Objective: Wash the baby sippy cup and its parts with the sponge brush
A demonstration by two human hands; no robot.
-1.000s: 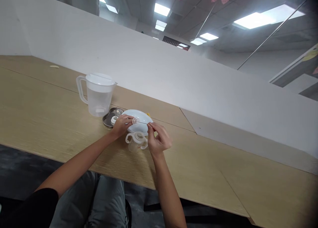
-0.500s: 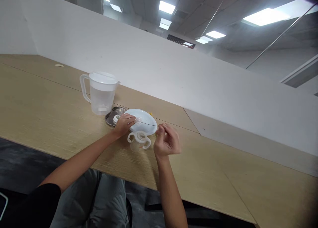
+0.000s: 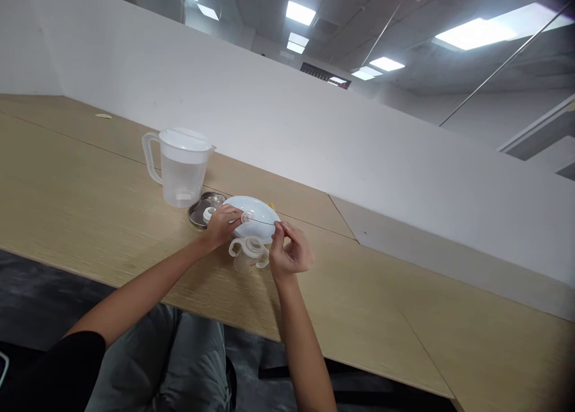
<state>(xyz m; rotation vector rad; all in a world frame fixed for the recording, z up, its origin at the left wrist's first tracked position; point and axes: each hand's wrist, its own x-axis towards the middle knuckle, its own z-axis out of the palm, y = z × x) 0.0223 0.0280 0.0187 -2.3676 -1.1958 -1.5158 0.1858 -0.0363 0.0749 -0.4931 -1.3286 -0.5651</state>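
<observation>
My left hand [image 3: 221, 225] pinches a small clear nipple [image 3: 247, 217] above a white bowl [image 3: 263, 211]. A thin dark wire [image 3: 263, 221] runs from the nipple to my right hand [image 3: 290, 250]. The fingertips of that hand are closed on the wire's outer end; its inner end is hidden in the nipple. Just below the bowl stands a clear baby bottle [image 3: 245, 263] with two side handles and an uncovered mouth. Left of the bowl, a round metal tray [image 3: 196, 213] holds a white ring-shaped cap [image 3: 209, 213], partly behind my left hand.
A lidded clear plastic pitcher [image 3: 183, 175] with liquid in it stands behind the tray. Something small and yellow [image 3: 271, 206] shows past the bowl's far rim. A white partition [image 3: 269, 118] bounds the table [image 3: 359, 304] at the back.
My right hand has moved left, closer to the nipple, so less of the wire shows between the hands. My left hand keeps its pinch.
</observation>
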